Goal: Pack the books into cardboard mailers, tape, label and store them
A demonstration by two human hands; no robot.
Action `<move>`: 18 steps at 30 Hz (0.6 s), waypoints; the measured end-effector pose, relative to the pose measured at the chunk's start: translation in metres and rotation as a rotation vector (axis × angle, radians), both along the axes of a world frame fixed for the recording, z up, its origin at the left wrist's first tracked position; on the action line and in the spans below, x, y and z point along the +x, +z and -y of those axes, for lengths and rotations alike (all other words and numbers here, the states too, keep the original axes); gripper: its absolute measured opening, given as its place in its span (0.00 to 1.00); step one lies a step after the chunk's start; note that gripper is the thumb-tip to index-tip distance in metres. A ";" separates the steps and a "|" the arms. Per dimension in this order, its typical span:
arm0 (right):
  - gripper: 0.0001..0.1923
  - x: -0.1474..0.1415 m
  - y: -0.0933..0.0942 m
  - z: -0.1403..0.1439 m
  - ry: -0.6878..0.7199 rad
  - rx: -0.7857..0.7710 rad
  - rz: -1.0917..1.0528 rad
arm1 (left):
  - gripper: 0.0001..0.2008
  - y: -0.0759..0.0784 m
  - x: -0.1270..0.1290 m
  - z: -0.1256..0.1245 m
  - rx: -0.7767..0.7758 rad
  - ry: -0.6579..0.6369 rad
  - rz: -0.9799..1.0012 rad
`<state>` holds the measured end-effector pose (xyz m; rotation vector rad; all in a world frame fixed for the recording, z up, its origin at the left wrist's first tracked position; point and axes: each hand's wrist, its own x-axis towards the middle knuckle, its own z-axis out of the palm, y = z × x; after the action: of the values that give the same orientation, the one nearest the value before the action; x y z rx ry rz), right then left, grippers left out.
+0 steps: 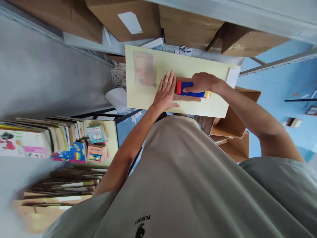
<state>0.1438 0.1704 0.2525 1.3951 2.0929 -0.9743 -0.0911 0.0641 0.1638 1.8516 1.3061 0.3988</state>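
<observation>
A small flat cardboard box (189,98) lies on the pale yellow tabletop (170,59) in front of me. My left hand (166,92) rests flat on the box's left end, its fingers stretched out. From the right, my right hand (201,83) grips a blue tape dispenser (189,89) with a red end and a yellow part near the wrist. The dispenser sits on top of the box, its red end close to my left fingers. My right palm hides part of it. To the left, a clear plastic packet or sleeve (145,67) with a barcode lies on the tabletop.
Large cardboard boxes (190,26) line the shelf beyond the tabletop. Open cartons (230,115) stand below on the right. Stacked books (66,135) fill a table at left, with flattened cardboard (61,191) nearer me. A white pad (232,76) lies at the tabletop's right corner.
</observation>
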 end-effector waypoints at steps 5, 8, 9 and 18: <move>0.51 0.005 -0.011 -0.001 0.020 0.019 -0.102 | 0.71 -0.008 0.013 -0.001 -0.006 0.032 -0.099; 0.47 0.043 0.006 -0.001 0.011 -0.032 -0.060 | 0.74 -0.003 0.010 -0.002 -0.011 0.053 -0.088; 0.44 0.063 0.017 0.000 0.009 -0.056 -0.024 | 0.75 -0.001 0.010 -0.002 -0.017 0.064 -0.080; 0.43 0.188 0.059 0.020 -0.049 -0.162 0.253 | 0.78 0.009 0.014 -0.002 -0.071 0.120 -0.067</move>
<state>0.3315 0.1506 0.3113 1.4114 1.7648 -0.9110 -0.0769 0.0664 0.1733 1.7465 1.4628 0.3516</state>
